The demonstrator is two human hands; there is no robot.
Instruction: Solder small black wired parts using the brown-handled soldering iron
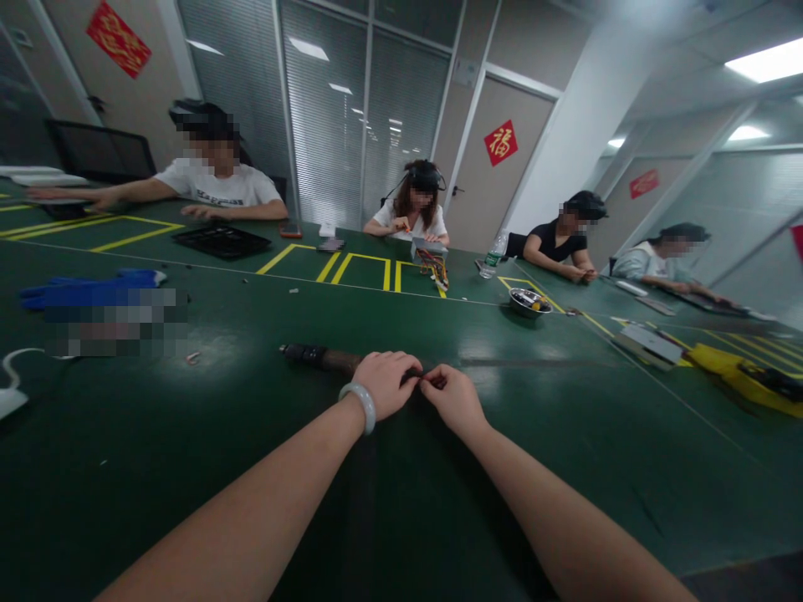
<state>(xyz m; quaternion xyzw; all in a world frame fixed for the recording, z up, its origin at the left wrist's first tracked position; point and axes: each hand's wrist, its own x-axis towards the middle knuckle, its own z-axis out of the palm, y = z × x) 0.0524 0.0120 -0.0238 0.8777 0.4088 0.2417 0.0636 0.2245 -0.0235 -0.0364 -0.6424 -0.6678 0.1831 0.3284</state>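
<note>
A dark, rod-like tool [307, 354] with a ringed black head and a narrow metallic tip lies on the green table, its tip pointing left. My left hand [387, 383], with a pale bangle at the wrist, is closed over the tool's right part and hides it. Just to the right, my right hand [455, 400] pinches thumb and fingers together beside the left fingertips. What sits in that pinch is small, dark and mostly hidden. The fingertips of both hands nearly meet.
Blue gloves [94, 290] and a white object [11, 401] are at left. Across the green table [263, 468] are a black tray [222, 241], a grey box with wires [430, 251], a bottle [493, 255], a metal bowl [530, 303] and a yellow item [740, 376]. Several people sit opposite.
</note>
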